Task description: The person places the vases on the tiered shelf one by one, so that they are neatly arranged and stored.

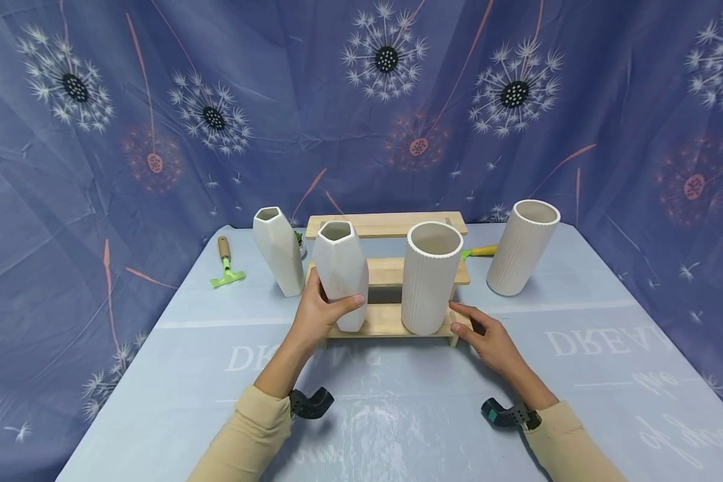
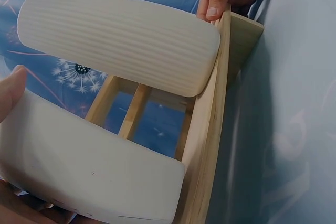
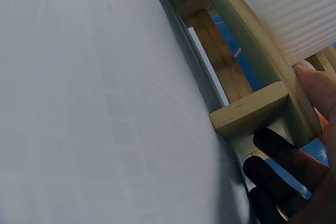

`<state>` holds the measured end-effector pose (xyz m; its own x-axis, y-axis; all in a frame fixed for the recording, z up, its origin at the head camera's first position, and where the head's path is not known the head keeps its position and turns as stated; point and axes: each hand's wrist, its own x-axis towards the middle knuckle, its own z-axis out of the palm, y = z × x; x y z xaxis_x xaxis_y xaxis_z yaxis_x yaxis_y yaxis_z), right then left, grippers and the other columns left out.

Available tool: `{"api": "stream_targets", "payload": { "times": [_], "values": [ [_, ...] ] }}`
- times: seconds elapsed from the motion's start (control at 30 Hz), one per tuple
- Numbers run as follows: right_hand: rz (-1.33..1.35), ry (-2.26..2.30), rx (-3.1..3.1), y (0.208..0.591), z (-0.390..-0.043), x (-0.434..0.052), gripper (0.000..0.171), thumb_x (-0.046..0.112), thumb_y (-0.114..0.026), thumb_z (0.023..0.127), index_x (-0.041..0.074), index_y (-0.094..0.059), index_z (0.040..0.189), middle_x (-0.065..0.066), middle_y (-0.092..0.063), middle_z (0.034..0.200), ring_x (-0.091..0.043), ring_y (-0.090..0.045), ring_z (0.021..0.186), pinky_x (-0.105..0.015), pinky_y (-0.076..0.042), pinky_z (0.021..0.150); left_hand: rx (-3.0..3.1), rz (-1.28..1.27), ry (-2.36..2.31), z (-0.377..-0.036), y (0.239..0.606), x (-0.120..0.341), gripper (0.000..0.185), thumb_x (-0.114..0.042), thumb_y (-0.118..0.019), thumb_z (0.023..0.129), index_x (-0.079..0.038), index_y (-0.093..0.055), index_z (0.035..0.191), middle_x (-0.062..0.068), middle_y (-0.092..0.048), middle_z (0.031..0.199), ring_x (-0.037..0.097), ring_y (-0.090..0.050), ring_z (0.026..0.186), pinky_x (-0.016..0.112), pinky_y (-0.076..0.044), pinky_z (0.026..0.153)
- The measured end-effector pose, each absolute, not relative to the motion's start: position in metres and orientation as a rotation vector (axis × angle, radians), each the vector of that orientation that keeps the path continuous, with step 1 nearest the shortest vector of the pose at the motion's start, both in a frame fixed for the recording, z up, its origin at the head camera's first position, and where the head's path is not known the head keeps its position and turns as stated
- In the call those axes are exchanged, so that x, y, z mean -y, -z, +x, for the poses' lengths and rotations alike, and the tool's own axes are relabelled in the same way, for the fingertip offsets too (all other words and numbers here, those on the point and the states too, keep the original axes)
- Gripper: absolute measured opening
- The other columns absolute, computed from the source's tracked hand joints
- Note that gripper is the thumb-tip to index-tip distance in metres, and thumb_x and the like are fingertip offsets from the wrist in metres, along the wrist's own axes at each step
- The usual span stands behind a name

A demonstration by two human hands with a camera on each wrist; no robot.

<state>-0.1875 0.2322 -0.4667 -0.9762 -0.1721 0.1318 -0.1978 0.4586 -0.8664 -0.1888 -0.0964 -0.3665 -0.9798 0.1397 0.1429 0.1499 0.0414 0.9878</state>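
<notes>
Table (image 1: 397,415) under pale-blue cloth, dandelion-print backdrop (image 1: 361,100) behind

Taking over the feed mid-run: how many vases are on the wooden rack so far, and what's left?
Done: the ribbed vase stands on the wooden rack's front step. In hand: the left hand grips a faceted vase there; the right hand touches the rack's end. Left: a second faceted vase and second ribbed vase on the table.

Vases (image 1: 341,274) white, two ribbed (image 1: 431,280), two plain. Rack (image 1: 391,272) pale wood. Bench (image 1: 397,408) light blue (faint white lettering). Backdrop (image 1: 313,114) blue, white dandelion print. Sleeves (image 1: 253,428) tan.
</notes>
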Motion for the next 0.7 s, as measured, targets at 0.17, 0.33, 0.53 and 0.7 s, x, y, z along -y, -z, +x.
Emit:
{"api": "stream_targets", "payload": {
  "times": [0.17, 0.33, 0.53, 0.7],
  "values": [
    [0.332, -1.589, 2.667, 0.4671, -0.1878, -0.2319, 0.05, 0.036, -0.059, 0.092, 0.018, -0.049, 0.138, -0.011, -0.042, 0.147, -0.027, -0.044, 0.13, -0.003, -0.037, 0.087, 2.295, -0.288, 2.122, -0.1914, 0.3704, 0.0953, 0.075, -0.019, -0.08, 0.076, -0.026, -0.034, 0.135, 0.0, -0.048, 0.131, 0.023, -0.049, 0.121, 0.045, -0.039, 0.102],
    [0.327, -1.578, 2.677, 0.466, -0.1877, -0.2315, 0.051, 0.038, -0.059, 0.092, 0.019, -0.049, 0.138, -0.011, -0.041, 0.148, -0.026, -0.044, 0.131, -0.003, -0.036, 0.087, 2.316, -0.266, 2.102, -0.1921, 0.3709, 0.0933, 0.077, -0.023, -0.081, 0.075, -0.026, -0.033, 0.135, 0.001, -0.048, 0.131, 0.023, -0.048, 0.122, 0.046, -0.039, 0.102],
    [0.327, -1.551, 2.68, 0.4652, -0.1869, -0.2316, 0.049, 0.037, -0.059, 0.092, 0.021, -0.05, 0.137, -0.009, -0.043, 0.147, -0.01, -0.047, 0.124, -0.005, -0.039, 0.087, 2.305, -0.268, 2.105, -0.1944, 0.372, 0.0911, 0.077, -0.02, -0.081, 0.075, -0.025, -0.034, 0.135, 0.002, -0.049, 0.13, 0.024, -0.049, 0.122, 0.046, -0.041, 0.1],
    [0.325, -1.563, 2.679, 0.4658, -0.1869, -0.2315, 0.049, 0.038, -0.059, 0.092, 0.02, -0.049, 0.137, -0.009, -0.043, 0.147, -0.017, -0.046, 0.127, -0.004, -0.038, 0.087, 2.298, -0.256, 2.114, -0.195, 0.3731, 0.0893, 0.077, -0.018, -0.081, 0.075, -0.024, -0.034, 0.135, 0.002, -0.049, 0.13, 0.024, -0.049, 0.121, 0.045, -0.041, 0.1]
  ]
}}
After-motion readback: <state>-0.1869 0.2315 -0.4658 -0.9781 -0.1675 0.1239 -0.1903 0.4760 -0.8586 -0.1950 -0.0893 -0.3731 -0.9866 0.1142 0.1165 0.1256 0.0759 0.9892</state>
